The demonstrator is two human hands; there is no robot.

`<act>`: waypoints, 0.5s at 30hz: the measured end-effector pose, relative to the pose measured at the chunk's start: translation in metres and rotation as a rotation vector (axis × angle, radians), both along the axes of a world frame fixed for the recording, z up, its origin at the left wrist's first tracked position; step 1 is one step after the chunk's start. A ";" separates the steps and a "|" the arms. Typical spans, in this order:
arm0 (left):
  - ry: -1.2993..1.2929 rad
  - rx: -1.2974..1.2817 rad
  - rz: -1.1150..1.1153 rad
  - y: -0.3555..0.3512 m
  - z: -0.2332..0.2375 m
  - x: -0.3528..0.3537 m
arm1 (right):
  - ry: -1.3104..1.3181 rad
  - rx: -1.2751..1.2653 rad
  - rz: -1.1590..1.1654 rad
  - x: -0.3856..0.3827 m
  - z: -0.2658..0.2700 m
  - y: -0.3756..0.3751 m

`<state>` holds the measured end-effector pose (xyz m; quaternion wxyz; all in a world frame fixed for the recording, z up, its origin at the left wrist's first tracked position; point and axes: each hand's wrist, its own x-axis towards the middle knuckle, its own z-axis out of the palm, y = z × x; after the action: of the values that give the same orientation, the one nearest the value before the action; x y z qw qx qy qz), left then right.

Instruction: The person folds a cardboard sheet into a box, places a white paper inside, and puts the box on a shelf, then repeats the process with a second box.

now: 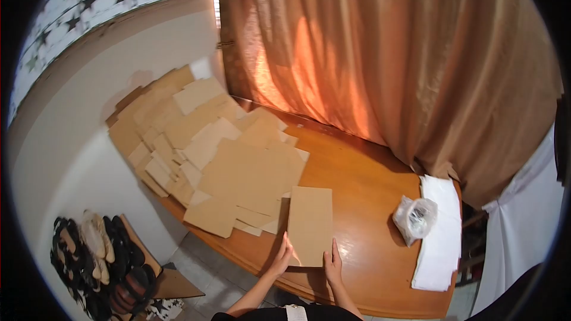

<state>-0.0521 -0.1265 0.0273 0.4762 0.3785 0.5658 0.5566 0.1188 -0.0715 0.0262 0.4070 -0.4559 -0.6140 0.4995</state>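
Between my two hands is a rectangular piece of plain brown cardboard (310, 223), its long side pointing away from me over the table's near part. My left hand (282, 258) grips its lower left edge, the fingers along the side. On the lower right edge my right hand (333, 264) holds it, fingertips pointing up the side. A dark shadow runs along the left of the piece. Just beyond my left hand, a wide spread of overlapping flat cardboard sheets (253, 169) covers the table's left part.
The wooden table (363, 172) stretches before a brown curtain (380, 41). A clear plastic bag (414, 219) with something inside lies at the right, against a stack of white sheets (439, 249). Several shoes (98, 241) stand on the floor at left, by the white wall.
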 end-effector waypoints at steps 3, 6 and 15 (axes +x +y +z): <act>0.019 0.118 0.031 -0.028 0.003 -0.021 | 0.144 -0.106 0.098 -0.020 0.007 -0.017; 0.157 0.247 0.041 -0.063 0.018 -0.037 | 0.331 -0.139 0.179 -0.046 0.023 -0.039; 0.633 0.420 0.383 -0.297 0.143 -0.067 | 0.539 0.062 0.586 -0.141 0.095 -0.184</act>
<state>-0.1196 -0.4240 0.1707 0.0795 0.5078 0.6185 0.5944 -0.0224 -0.2554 0.1215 0.4075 -0.1016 -0.6041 0.6772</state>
